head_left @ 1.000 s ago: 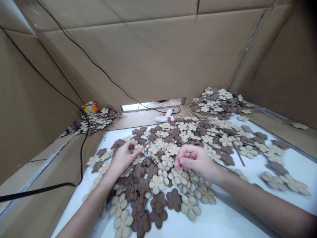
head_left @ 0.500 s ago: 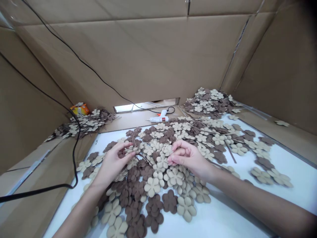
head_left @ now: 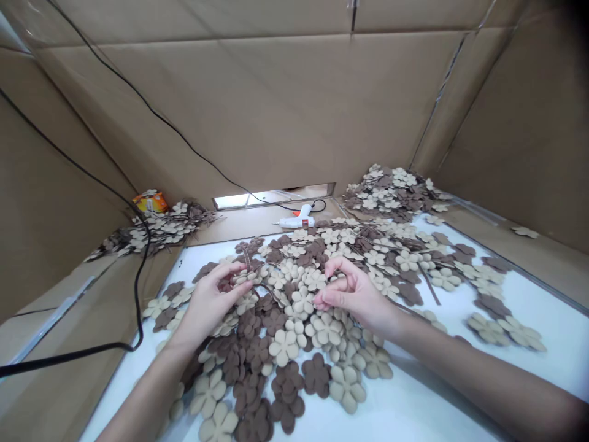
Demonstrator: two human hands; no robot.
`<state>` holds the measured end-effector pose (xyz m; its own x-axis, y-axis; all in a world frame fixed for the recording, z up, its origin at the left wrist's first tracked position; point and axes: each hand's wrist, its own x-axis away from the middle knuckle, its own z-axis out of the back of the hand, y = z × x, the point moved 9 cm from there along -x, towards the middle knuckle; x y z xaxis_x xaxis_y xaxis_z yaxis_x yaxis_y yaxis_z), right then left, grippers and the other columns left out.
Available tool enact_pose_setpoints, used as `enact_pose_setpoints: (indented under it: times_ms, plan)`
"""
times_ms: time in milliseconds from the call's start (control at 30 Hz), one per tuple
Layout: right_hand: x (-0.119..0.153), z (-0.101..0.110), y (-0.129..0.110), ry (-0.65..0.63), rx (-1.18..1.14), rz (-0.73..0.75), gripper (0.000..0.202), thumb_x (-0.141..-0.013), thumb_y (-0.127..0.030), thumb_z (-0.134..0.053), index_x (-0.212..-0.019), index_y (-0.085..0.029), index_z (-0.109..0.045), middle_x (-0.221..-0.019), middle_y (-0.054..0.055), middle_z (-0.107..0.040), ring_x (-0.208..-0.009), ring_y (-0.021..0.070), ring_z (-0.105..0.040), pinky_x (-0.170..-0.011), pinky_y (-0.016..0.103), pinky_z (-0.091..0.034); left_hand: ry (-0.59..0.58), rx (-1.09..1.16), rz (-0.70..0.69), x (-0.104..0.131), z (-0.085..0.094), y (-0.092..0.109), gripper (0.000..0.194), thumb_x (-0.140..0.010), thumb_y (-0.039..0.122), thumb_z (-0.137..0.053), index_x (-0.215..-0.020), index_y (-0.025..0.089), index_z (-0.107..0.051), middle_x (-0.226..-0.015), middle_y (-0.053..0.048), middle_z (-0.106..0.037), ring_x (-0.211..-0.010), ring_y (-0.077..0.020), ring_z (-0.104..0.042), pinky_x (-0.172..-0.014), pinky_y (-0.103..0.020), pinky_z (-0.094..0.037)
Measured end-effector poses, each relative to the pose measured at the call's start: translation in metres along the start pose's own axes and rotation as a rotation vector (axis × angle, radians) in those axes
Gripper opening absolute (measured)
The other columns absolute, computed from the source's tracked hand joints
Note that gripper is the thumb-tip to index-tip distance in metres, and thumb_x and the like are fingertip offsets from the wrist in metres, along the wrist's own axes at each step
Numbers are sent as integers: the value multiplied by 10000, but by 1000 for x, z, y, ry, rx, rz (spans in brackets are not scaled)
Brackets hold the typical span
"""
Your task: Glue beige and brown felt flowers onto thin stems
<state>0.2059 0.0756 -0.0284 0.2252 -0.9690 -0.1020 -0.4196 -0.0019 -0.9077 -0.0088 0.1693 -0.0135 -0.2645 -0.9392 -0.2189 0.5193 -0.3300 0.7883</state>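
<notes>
My left hand (head_left: 216, 301) is closed, thumb and fingers pinching a beige flower cutout (head_left: 241, 278) above the pile. A narrow brown stitched strip (head_left: 247, 259) stands up beside those fingers; whether it is joined to the flower I cannot tell. To the right, my right hand (head_left: 356, 294) hovers over the pile with its thumb and some fingertips pressed together and the index finger curved above them. Anything in that pinch is too small to make out. Beneath and between both hands lie many beige flowers (head_left: 283, 347) and dark brown flowers (head_left: 316, 374), overlapping.
A white glue gun (head_left: 297, 220) lies behind the pile, its black cable (head_left: 202, 157) running up left. More flowers are heaped at the back right (head_left: 391, 190) and back left (head_left: 161, 230), near an orange packet (head_left: 151, 202). Cardboard walls (head_left: 257, 110) enclose the white tabletop (head_left: 414, 393).
My right hand's index finger has lifted away from the thumb, opening a gap above the pinch. My left hand still holds the flower in about the same place.
</notes>
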Motion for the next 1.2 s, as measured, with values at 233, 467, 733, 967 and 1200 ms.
enact_pose_setpoints:
  times_ms: [233, 467, 733, 967, 1200]
  plan:
    - [-1, 3, 3, 9, 32, -12, 318, -776, -183, -705, -919, -224, -424, -739, -15, -749, -689, 85, -704, -621, 137, -512, -27, 45, -70, 3, -2, 10, 339, -722, 425, -674, -958, 184, -640, -1066, -85, -619, -965, -239, -582, -805, -339, -458]
    - [1, 3, 7, 9, 68, -41, 343, -762, -196, -715, -942, -228, -424, -725, -11, -747, -692, 118, -711, -614, 162, -518, -31, 36, -91, 4, 0, 17, 315, -740, 406, -663, -966, 190, -638, -1073, -85, -617, -1001, -243, -580, -840, -351, -457]
    - [2, -3, 5, -66, 116, -47, 422, -723, -225, -745, -994, -223, -422, -724, 0, -747, -698, 141, -712, -630, 202, -525, -33, 65, -92, 5, -1, 18, 306, -731, 399, -666, -947, 184, -648, -1059, -89, -626, -987, -250, -596, -833, -346, -477]
    - [5, -7, 3, -119, 124, -54, 468, -743, -176, -727, -1085, -232, -411, -746, -1, -750, -715, 123, -710, -617, 174, -504, -56, 62, -121, 6, -3, 16, 277, -747, 386, -663, -947, 196, -639, -1058, -76, -597, -989, -246, -588, -796, -344, -492]
    - [3, -6, 5, -95, 118, -67, 540, -710, -222, -755, -1159, -217, -454, -742, 12, -747, -708, 136, -707, -625, 196, -513, -57, 55, -118, 5, -3, 17, 280, -746, 383, -666, -956, 200, -650, -1063, -74, -608, -986, -245, -592, -825, -345, -487]
